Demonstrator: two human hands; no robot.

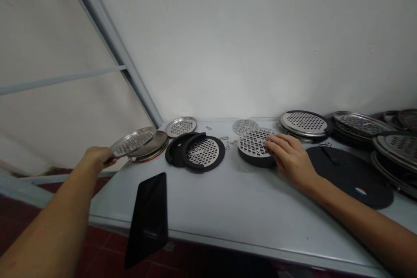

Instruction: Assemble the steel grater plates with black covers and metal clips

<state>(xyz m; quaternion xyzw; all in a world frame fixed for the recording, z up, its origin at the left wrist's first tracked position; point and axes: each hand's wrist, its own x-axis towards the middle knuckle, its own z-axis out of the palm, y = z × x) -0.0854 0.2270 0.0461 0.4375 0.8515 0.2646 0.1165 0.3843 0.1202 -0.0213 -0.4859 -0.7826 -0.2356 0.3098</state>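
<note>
My left hand [99,157] is closed on the rim of a round metal grater plate [136,141], held tilted above a stack of round plates [153,147] at the table's left end. My right hand [291,156] grips the right edge of a round stack of silver perforated grater discs [253,142], with black showing beneath them. Its fingertips lie on the top disc; the thumb is hidden. Between my hands, a black-rimmed round grater [203,153] partly overlaps a black ring-shaped holder [174,151].
A dark flat tablet-like slab [148,217] crosses the table's front edge. Behind lie another metal grater plate [181,127], a loose perforated disc [245,126] and small metal clips [227,144]. Rightward are a large black disc [350,178] and stacked graters [304,122]. A white wall [260,43] stands behind.
</note>
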